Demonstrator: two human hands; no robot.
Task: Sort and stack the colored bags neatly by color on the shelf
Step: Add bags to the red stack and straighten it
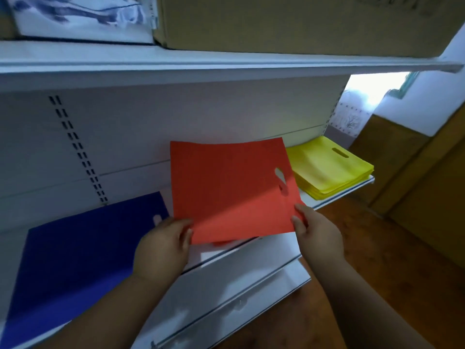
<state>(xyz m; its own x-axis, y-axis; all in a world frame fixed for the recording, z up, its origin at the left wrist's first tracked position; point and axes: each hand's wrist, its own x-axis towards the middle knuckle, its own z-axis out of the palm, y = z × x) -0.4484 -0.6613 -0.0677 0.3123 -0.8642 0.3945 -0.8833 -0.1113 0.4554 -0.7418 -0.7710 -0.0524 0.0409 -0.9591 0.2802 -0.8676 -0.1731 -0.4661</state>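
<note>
A flat red bag (226, 187) with a cut-out handle hangs tilted above the middle of the white shelf (251, 250). My left hand (163, 245) pinches its near left corner and my right hand (317, 235) pinches its near right corner. A sliver of another red bag (224, 242) shows under it on the shelf. Left of it lies a blue bag stack (75, 260). A yellow bag stack (329, 167) sits at the shelf's right end.
An upper shelf (226, 61) overhangs close above, carrying a cardboard box (289, 21) and a blue-and-white package (80, 16). A lower shelf edge (239, 298) juts out below. Wooden floor (390, 260) and a brown wooden panel (427, 197) lie to the right.
</note>
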